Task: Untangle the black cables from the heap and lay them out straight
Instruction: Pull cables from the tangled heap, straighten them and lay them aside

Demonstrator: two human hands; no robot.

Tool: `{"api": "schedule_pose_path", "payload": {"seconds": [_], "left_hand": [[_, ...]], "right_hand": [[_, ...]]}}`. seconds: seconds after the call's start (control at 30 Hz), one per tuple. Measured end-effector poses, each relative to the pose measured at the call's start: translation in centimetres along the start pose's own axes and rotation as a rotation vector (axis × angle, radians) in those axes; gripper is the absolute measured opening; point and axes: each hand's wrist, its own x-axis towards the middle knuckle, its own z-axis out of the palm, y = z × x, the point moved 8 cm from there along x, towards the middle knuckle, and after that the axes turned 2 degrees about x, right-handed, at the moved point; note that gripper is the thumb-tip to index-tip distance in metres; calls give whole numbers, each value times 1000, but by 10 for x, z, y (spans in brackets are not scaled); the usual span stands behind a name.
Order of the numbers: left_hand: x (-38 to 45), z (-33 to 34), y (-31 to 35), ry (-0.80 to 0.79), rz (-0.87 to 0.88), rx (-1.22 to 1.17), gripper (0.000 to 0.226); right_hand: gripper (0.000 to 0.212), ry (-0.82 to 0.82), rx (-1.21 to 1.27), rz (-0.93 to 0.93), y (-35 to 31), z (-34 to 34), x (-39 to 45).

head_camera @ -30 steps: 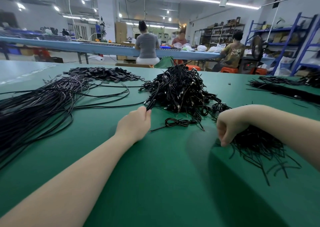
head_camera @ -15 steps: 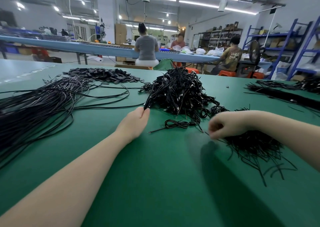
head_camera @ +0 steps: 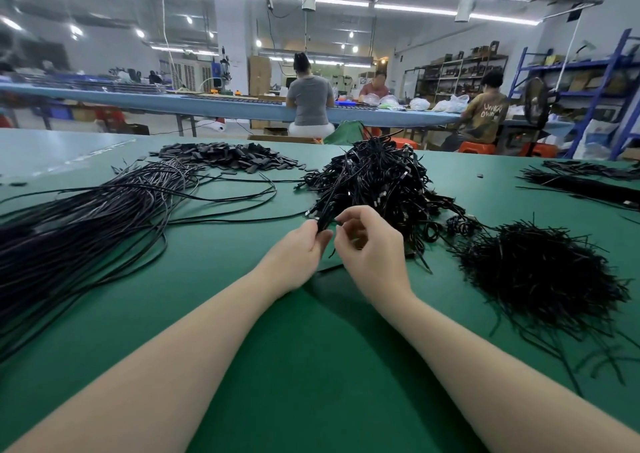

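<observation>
**Both hands meet at the edge of the heap**

The green table (head_camera: 311,366) fills the view, and black cable is spread all across it. On the left lies the biggest mass, a long sheaf of straight cables (head_camera: 69,241) fanning toward the near left edge, with a few loose strands looping off to its right. Dead centre sits the heap (head_camera: 377,182), a tall tangled mound of coiled cables. To its right, a low bristling pile of short black ties (head_camera: 540,272), stray ends poking out in every direction. Behind the sheaf, a flat scatter of small black tabs (head_camera: 225,155); far right, more bundles (head_camera: 588,182) lie along the edge.

Now the hands. The left hand (head_camera: 294,255) pinches a cable (head_camera: 323,219) at the near edge of the heap, fingers curled round it, the cable running up into the tangle. The right hand (head_camera: 370,245) is just beside it, fingers bent, thumb and forefinger closing near the same cable; whether it actually grips cannot be told. The two hands almost touch.

Across the room, three people sit at a long blue bench (head_camera: 207,104), bags on it.
</observation>
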Motion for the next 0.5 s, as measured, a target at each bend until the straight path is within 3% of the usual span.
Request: {"api": "schedule_pose_path", "payload": {"seconds": [0.17,0.33,0.5], "left_hand": [[1,10,3,-63,37,180,32],[1,9,6,-50,47,268,21],[-6,5,6,16,0,442,29]], "right_hand": [[10,32,-94,-79,-4,-9,0],[5,-43,-100,-107,-7,-2,-4],[6,-60,-165,-258,-29,2,-12]]}}
